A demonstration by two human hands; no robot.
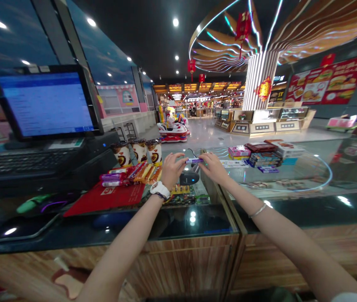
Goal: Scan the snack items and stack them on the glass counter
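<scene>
Between my two hands, above the counter, is a slim purple pack [194, 160], its contents not readable. My left hand [171, 170], with a white watch on the wrist, pinches the pack's left end. On its right end the fingers of my right hand [213, 167] are closed. Just below the pack sits a black rounded device [189, 178] with a small blue light. Left of my left hand lie several wrapped snack bars [147, 173] and purple-red tube packs [112, 180], partly on a red sheet [109, 197]. Three patterned cups [139, 151] stand behind them.
On the left are a monitor [45, 102], a black keyboard [5, 170] and a mouse [53, 201]. Stacked boxes and packs [265, 159] rest on the glass counter [294, 184] at right. A wooden divider [221, 197] runs between the counter sections.
</scene>
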